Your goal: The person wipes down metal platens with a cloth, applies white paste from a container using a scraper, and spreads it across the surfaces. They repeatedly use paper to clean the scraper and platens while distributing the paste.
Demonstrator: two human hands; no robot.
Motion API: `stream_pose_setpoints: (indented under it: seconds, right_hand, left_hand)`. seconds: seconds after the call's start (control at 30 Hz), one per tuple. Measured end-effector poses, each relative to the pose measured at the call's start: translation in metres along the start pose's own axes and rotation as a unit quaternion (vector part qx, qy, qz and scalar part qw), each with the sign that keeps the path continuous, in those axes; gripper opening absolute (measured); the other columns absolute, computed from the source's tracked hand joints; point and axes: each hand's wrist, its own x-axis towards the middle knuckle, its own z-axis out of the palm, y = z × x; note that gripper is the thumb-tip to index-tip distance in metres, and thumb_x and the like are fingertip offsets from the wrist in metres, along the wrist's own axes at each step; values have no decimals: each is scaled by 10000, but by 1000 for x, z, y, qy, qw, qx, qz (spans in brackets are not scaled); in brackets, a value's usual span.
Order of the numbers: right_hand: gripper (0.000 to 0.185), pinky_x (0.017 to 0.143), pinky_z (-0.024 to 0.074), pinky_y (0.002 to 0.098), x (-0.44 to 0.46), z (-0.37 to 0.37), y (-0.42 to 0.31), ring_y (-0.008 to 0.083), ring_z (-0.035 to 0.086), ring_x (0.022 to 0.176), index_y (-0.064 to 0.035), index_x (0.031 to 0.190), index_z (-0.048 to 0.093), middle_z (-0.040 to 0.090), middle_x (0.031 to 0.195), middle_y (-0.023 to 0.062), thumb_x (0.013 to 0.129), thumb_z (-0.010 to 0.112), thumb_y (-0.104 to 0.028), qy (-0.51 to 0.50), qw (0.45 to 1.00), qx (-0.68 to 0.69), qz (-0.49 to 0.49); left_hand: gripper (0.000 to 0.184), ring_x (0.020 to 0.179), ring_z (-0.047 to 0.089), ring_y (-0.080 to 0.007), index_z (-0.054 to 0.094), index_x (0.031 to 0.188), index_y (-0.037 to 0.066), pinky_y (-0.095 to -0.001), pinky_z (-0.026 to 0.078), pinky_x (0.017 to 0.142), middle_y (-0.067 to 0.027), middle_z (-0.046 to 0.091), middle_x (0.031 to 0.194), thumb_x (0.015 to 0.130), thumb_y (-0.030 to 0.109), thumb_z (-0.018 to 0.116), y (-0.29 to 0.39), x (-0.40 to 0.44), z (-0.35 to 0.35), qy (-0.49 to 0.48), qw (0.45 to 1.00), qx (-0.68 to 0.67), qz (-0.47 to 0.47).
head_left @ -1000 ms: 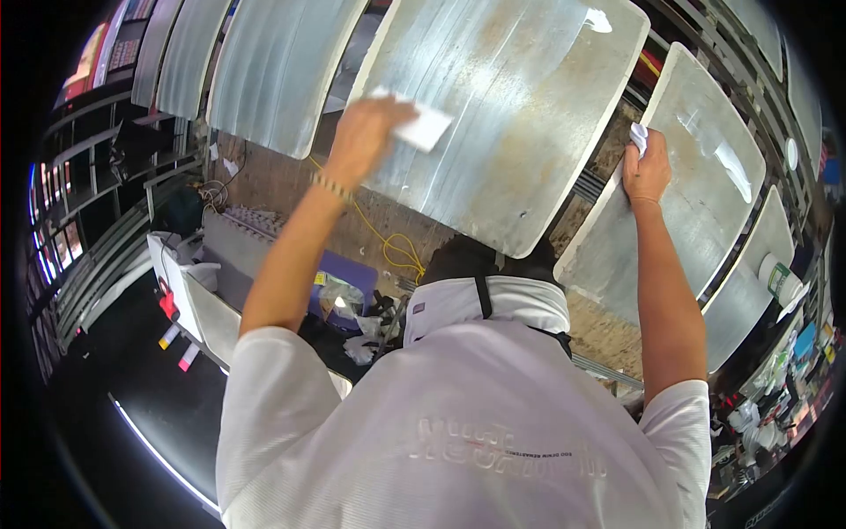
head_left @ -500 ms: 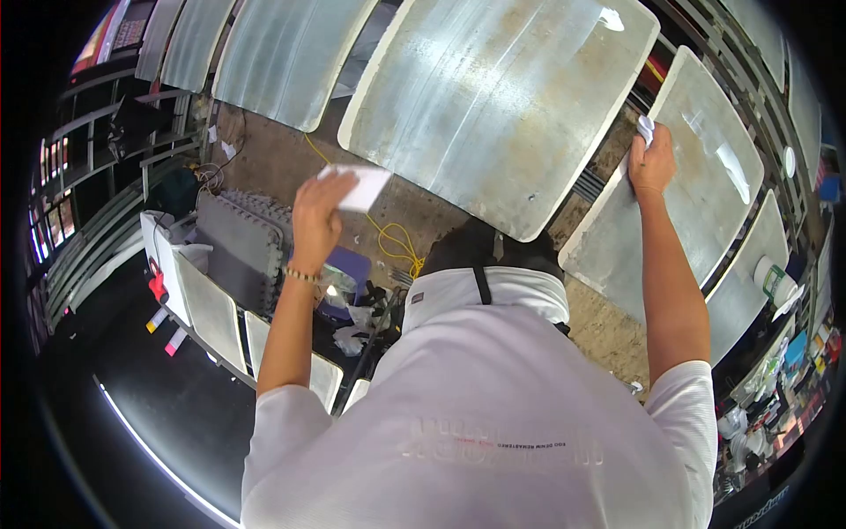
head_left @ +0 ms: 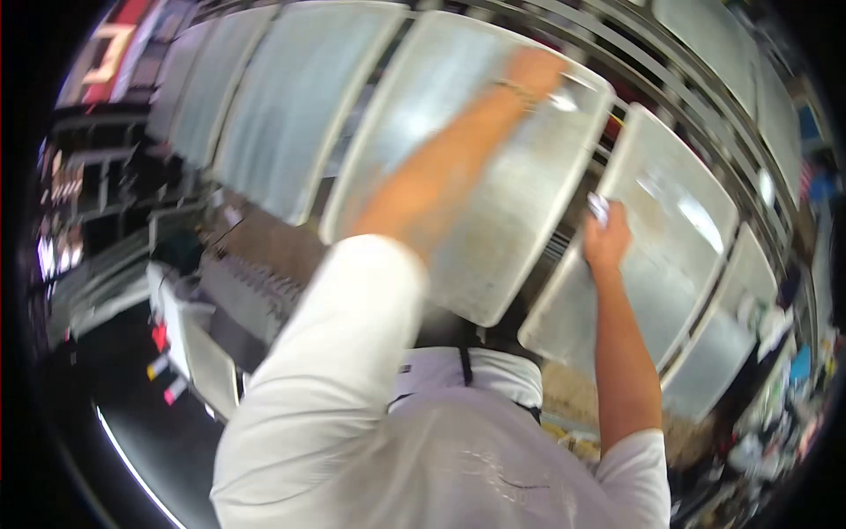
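My left hand (head_left: 536,72) is over the far right part of the large pale board (head_left: 520,203) in the middle. It is blurred, its fingers are smeared, and what it holds cannot be made out. Close beside it on the board shows a bright white patch (head_left: 562,102). My right hand (head_left: 608,236) is closed around a crumpled white cloth (head_left: 599,208), which sticks out at the top of the fist. That hand is at the left edge of the neighbouring board (head_left: 656,256).
More pale boards (head_left: 304,97) stand in a row to the left, and another (head_left: 723,326) to the right. Metal rails (head_left: 643,53) run behind them. Cluttered small items lie at the far right. A grey padded piece (head_left: 251,286) is at the lower left.
My left hand has swung from the near left side, off the board, up to its far right. The white card seen in it before no longer shows clearly. The whole view has shifted.
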Motion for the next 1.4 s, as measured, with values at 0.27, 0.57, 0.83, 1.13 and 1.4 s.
stream_pose_setpoints:
  seconds: [0.27, 0.57, 0.83, 1.13, 1.4]
  right_hand:
    - [304, 822, 525, 464, 10, 14, 16, 401, 657, 944, -82, 1118, 630, 663, 1035, 176, 838, 577, -188, -15, 998, 7, -61]
    - [367, 878, 502, 491, 8, 10, 15, 438, 627, 1000, -43, 1183, 609, 645, 1084, 221, 881, 549, -242, -11, 997, -18, -75]
    - [416, 893, 480, 515, 6, 11, 17, 453, 614, 1041, -36, 1212, 578, 644, 1131, 232, 904, 517, -308, -23, 997, 23, -68]
    - [371, 847, 485, 511, 12, 15, 25, 451, 629, 984, -28, 1145, 605, 661, 1049, 247, 903, 541, -302, -2, 993, 95, -68]
    - [413, 805, 507, 410, -19, -1, 31, 304, 656, 859, 52, 1123, 639, 698, 959, 200, 877, 566, -273, -28, 956, 269, -115]
  left_hand:
    - [176, 895, 717, -264, 766, 844, 168, -457, 492, 869, -71, 742, 858, 868, 234, 606, 8, -67, 41, 59, 996, 67, -4]
    - [176, 1142, 600, -211, 724, 967, 150, -406, 455, 963, -9, 702, 1084, 837, 175, 608, 56, -332, 1, -7, 999, 38, -27]
    - [427, 1303, 561, -239, 732, 1139, 150, -461, 387, 1132, -39, 682, 1303, 743, 15, 648, 87, -491, -45, -102, 983, -12, -149]
    - [326, 1016, 695, -169, 736, 1151, 61, -312, 504, 916, -61, 760, 1108, 864, -60, 640, 82, -513, -63, 236, 827, -377, -345]
    - [259, 1010, 686, -182, 654, 1191, -6, -344, 511, 951, -98, 723, 1159, 932, 3, 670, 82, -483, -62, 348, 583, -649, -344]
